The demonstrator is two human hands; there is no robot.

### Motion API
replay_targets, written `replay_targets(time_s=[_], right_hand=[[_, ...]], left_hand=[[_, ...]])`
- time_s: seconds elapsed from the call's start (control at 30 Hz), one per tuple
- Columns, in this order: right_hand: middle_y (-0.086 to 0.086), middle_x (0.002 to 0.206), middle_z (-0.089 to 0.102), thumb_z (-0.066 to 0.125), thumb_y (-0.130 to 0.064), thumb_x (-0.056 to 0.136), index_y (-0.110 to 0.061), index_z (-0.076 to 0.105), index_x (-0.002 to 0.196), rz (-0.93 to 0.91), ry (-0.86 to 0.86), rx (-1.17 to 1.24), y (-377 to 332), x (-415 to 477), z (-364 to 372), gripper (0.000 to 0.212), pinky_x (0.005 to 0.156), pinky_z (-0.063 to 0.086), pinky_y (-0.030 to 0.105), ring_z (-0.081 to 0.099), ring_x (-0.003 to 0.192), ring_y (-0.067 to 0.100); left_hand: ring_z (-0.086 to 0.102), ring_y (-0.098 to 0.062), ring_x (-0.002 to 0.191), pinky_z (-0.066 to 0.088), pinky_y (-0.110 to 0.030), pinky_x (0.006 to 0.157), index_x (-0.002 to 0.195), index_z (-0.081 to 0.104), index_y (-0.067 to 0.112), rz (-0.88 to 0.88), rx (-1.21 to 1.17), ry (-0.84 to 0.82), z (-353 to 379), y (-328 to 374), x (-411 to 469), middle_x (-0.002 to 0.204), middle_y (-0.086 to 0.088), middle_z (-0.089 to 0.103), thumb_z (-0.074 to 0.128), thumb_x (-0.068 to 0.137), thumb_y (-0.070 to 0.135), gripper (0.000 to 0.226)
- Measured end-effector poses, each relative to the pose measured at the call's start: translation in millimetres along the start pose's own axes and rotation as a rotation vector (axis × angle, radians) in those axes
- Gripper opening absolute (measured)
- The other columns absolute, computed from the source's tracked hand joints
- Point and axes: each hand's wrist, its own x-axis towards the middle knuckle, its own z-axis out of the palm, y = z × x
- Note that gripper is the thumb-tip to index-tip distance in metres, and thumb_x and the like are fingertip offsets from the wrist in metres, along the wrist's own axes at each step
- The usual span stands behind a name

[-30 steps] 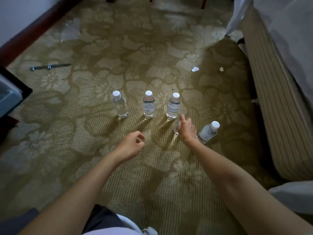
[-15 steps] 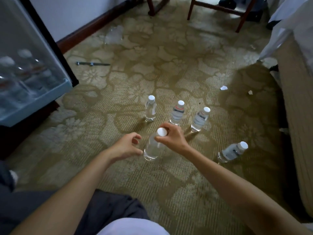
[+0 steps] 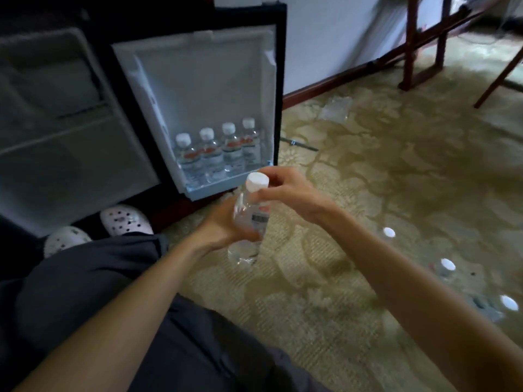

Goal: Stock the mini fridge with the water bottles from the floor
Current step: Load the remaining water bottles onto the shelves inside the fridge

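A clear water bottle (image 3: pixel 251 216) with a white cap is held upright above the carpet, just in front of the mini fridge's open door (image 3: pixel 203 89). My left hand (image 3: pixel 223 224) grips its body from the left. My right hand (image 3: pixel 285 190) pinches its neck just under the cap. On the door's bottom shelf (image 3: pixel 209 189) stand several water bottles (image 3: pixel 218 151) in a row. The fridge's dark interior (image 3: pixel 59 120) is to the left. At the right edge, three more bottles (image 3: pixel 445 267) stand on the floor, blurred.
My knee in dark trousers and two white clogs (image 3: pixel 124 220) are at the left, close to the fridge. Red wooden chair legs (image 3: pixel 410 43) stand at the back right. A thin dark tool (image 3: pixel 300 145) lies on the patterned carpet beside the door.
My view has swung left to the fridge. The bottle has been lifted off the carpet and carried toward the door, and my left hand has taken hold of its body.
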Motion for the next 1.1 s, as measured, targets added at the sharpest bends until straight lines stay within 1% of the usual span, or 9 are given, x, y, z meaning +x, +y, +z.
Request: replay_targets(time_s=[0.07, 0.13, 0.27, 0.37, 0.47, 0.63, 0.8, 0.97, 1.1], right_hand=[[0.021, 0.082, 0.058, 0.055, 0.000, 0.081, -0.012, 0.064, 0.089, 0.014, -0.025, 0.169, -9, 24, 8, 0.017, 0.077, 0.043, 0.031, 0.053, 0.077, 0.022], [0.008, 0.079, 0.056, 0.044, 0.012, 0.085, -0.012, 0.057, 0.094, 0.046, -0.038, 0.241, -7, 42, 21, 0.028, 0.073, 0.045, 0.026, 0.055, 0.072, 0.014], [-0.001, 0.095, 0.054, 0.050, 0.014, 0.082, -0.008, 0.045, 0.116, 0.135, -0.227, -0.014, 1, 69, 64, 0.041, 0.065, 0.050, 0.017, 0.055, 0.085, 0.008], [0.002, 0.111, 0.050, 0.061, 0.009, 0.076, -0.009, 0.038, 0.126, 0.098, -0.267, -0.160, -9, 97, 97, 0.058, 0.074, 0.051, 0.023, 0.051, 0.101, 0.014], [0.004, 0.115, 0.051, 0.072, -0.005, 0.073, -0.010, 0.034, 0.129, -0.011, -0.274, -0.413, -24, 131, 124, 0.068, 0.077, 0.049, 0.022, 0.052, 0.103, 0.016], [0.007, 0.108, 0.055, 0.076, -0.022, 0.071, -0.007, 0.035, 0.121, -0.118, -0.143, -0.580, -52, 185, 176, 0.067, 0.079, 0.049, 0.033, 0.057, 0.100, 0.024], [0.001, 0.103, 0.056, 0.074, -0.018, 0.070, -0.014, 0.035, 0.114, -0.034, -0.040, -0.332, -61, 242, 210, 0.059, 0.081, 0.052, 0.035, 0.059, 0.097, 0.022], [0.006, 0.106, 0.064, 0.070, -0.010, 0.066, -0.008, 0.054, 0.115, 0.089, -0.026, -0.246, -68, 315, 229, 0.052, 0.088, 0.051, 0.034, 0.061, 0.104, 0.022], [0.009, 0.095, 0.065, 0.072, -0.003, 0.062, -0.009, 0.056, 0.105, 0.093, -0.045, -0.210, -82, 358, 242, 0.046, 0.061, 0.047, 0.023, 0.063, 0.084, 0.022]], left_hand=[[0.058, -0.010, 0.079, 0.045, -0.023, 0.068, 0.086, 0.058, 0.025, -0.069, -0.098, 0.127, -28, -13, 2, 0.082, 0.008, 0.062, 0.083, 0.060, 0.012, 0.038], [0.063, -0.012, 0.082, 0.049, -0.022, 0.071, 0.094, 0.065, 0.019, -0.117, -0.215, 0.252, -53, -25, 3, 0.089, 0.004, 0.068, 0.085, 0.058, 0.014, 0.041], [0.068, -0.012, 0.081, 0.054, -0.024, 0.071, 0.094, 0.067, 0.016, -0.130, -0.385, 0.444, -101, -40, 6, 0.086, 0.004, 0.071, 0.083, 0.061, 0.018, 0.037], [0.066, -0.009, 0.073, 0.053, -0.019, 0.059, 0.094, 0.067, 0.015, -0.181, -0.485, 0.564, -135, -49, 11, 0.082, 0.006, 0.070, 0.079, 0.067, 0.019, 0.030], [0.068, -0.015, 0.081, 0.057, -0.032, 0.067, 0.107, 0.060, 0.012, -0.264, -0.533, 0.644, -167, -62, 14, 0.093, -0.002, 0.070, 0.079, 0.068, 0.027, 0.046], [0.065, -0.017, 0.073, 0.058, -0.033, 0.062, 0.111, 0.054, 0.007, -0.303, -0.690, 0.671, -215, -77, 21, 0.088, -0.006, 0.066, 0.076, 0.072, 0.033, 0.052], [0.062, -0.025, 0.091, 0.056, -0.039, 0.073, 0.099, 0.054, 0.014, -0.284, -0.755, 0.615, -271, -93, 31, 0.097, -0.008, 0.063, 0.064, 0.083, 0.035, 0.028], [0.063, -0.029, 0.100, 0.057, -0.039, 0.073, 0.127, 0.043, 0.013, -0.222, -0.671, 0.628, -317, -121, 42, 0.117, -0.009, 0.054, 0.050, 0.094, 0.027, 0.037], [0.061, -0.024, 0.098, 0.054, -0.037, 0.078, 0.132, 0.038, 0.012, -0.296, -0.557, 0.710, -344, -154, 53, 0.117, -0.007, 0.053, 0.046, 0.095, 0.018, 0.038]])
